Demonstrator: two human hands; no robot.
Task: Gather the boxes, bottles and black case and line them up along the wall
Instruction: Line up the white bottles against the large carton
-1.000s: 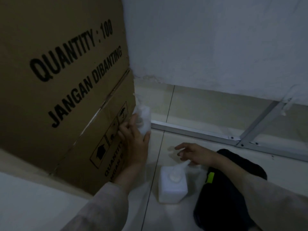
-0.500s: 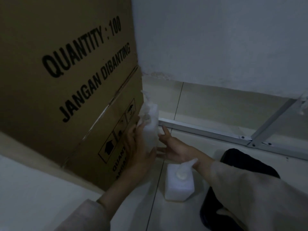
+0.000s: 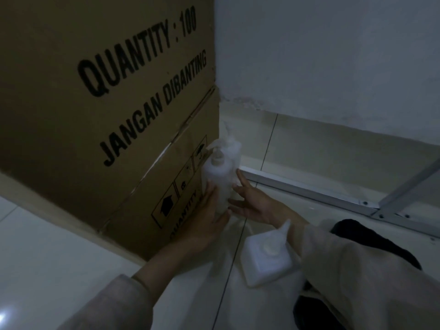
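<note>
A tall white pump bottle (image 3: 217,173) stands on the floor at the corner of the lower cardboard box (image 3: 152,186), with a second white bottle (image 3: 235,148) right behind it near the wall. My left hand (image 3: 209,210) wraps its left side; my right hand (image 3: 250,202) has spread fingers touching its right side. A square white pump bottle (image 3: 266,258) stands on the tiles under my right forearm. The black case (image 3: 362,234) lies on the floor at right, mostly covered by my sleeve. A larger cardboard box (image 3: 95,91) is stacked on the lower one.
The white wall (image 3: 333,67) runs along the back with a tiled skirting. A metal frame (image 3: 309,190) lies on the floor along the wall, with a bar rising at the right. Pale floor tiles (image 3: 59,258) spread to the left.
My left hand has lowered the tall bottle to the floor beside the box. My right hand left the square bottle and came over to touch the tall one.
</note>
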